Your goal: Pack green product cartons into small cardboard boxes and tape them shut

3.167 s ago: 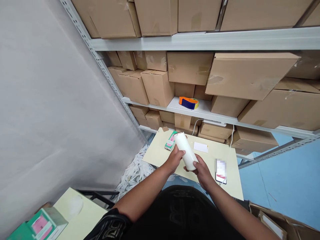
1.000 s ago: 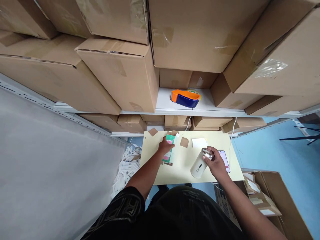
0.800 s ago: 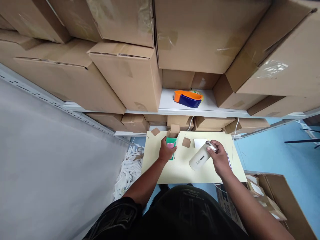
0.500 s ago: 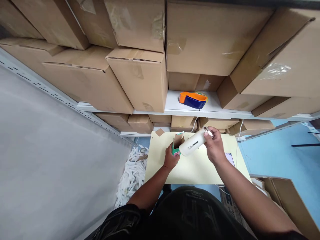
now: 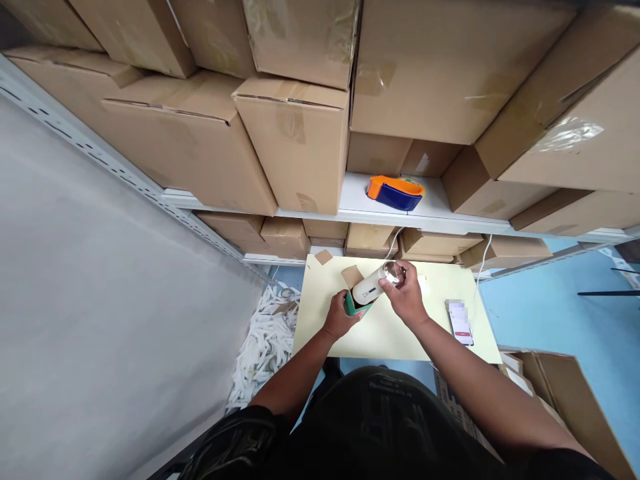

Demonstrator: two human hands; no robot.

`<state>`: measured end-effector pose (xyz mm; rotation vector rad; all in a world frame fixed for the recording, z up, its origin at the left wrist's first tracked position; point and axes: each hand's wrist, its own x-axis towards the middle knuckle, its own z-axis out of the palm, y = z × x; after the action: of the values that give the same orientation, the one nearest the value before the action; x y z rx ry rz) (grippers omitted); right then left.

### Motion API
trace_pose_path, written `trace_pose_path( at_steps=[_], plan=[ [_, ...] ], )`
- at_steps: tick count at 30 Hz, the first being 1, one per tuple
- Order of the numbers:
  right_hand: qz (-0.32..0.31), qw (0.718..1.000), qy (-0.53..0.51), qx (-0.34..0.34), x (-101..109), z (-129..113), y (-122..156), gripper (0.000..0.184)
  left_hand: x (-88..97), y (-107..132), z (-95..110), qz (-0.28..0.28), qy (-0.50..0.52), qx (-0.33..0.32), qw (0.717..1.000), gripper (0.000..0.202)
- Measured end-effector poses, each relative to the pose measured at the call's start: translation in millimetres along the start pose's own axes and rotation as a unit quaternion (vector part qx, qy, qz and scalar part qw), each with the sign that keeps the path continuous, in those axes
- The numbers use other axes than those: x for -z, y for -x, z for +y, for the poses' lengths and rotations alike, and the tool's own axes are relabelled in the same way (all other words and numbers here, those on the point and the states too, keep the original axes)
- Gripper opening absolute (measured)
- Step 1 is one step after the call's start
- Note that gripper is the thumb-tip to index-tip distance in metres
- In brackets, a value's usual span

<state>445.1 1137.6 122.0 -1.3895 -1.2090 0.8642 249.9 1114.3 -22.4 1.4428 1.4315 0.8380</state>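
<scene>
A white bottle [image 5: 369, 287] with a shiny metal cap, probably a thermos, tilts with its lower end inside the mouth of a small green carton [image 5: 351, 308]. My right hand [image 5: 409, 295] grips the bottle at its cap end. Wrapped around the carton's left side is my left hand [image 5: 340, 315], its fingers partly hidden by the box. The carton's brown flap [image 5: 352, 275] stands up behind the bottle. Both hands are above the pale yellow table [image 5: 395, 337].
A phone [image 5: 459, 322] lies on the table's right side. An orange and blue tape dispenser [image 5: 397, 193] sits on the shelf among cardboard boxes [image 5: 295, 147]. White scraps [image 5: 263, 340] cover the floor at left. An open carton [image 5: 565, 387] stands at lower right.
The bottle has moved left and its lower end has gone into the carton's mouth. My right hand has come closer to my left. The view has shifted slightly, showing the whole phone.
</scene>
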Motion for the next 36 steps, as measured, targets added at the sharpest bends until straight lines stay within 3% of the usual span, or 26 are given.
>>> trace_pose_path(
  at_steps=[4, 10, 17, 20, 23, 26, 29, 36],
  plan=[
    [-0.027, 0.995, 0.095, 0.03, -5.4, 14.8, 26.3, 0.07, 2.2, 7.7, -13.5, -0.008, -0.036, -0.067, 0.997, 0.081],
    [-0.101, 0.951, 0.268, 0.116, -23.6, 42.6, 48.0, 0.064, 0.9, 14.4, -17.9, 0.005, -0.079, -0.11, 0.991, 0.077],
    [-0.205, 0.911, 0.321, 0.158, -24.0, 67.3, 74.4, 0.07, 8.3, 20.7, -22.2, -0.026, -0.104, -0.135, 0.985, 0.069],
    [-0.174, 0.928, 0.295, 0.147, -12.0, 66.3, 82.8, 0.071, 12.1, 24.5, -25.3, -0.028, -0.102, -0.112, 0.988, 0.078],
    [-0.12, 0.963, 0.235, 0.058, -1.3, 66.3, 83.8, 0.052, 20.9, 27.6, -27.5, -0.053, -0.075, -0.126, 0.988, 0.092],
    [-0.167, 0.97, 0.177, 0.007, -1.1, 69.5, 82.2, 0.035, 35.7, 29.8, -25.3, -0.109, -0.017, -0.172, 0.979, 0.089],
    [-0.184, 0.967, 0.173, 0.029, -10.7, 73.7, 83.3, 0.026, 50.4, 29.6, -15.7, -0.157, 0.031, -0.192, 0.968, 0.072],
    [-0.172, 0.962, 0.214, 0.01, -25.6, 80.0, 88.2, 0.015, 59.1, 16.2, 14.5, -0.163, 0.09, -0.077, 0.979, 0.065]
  ],
)
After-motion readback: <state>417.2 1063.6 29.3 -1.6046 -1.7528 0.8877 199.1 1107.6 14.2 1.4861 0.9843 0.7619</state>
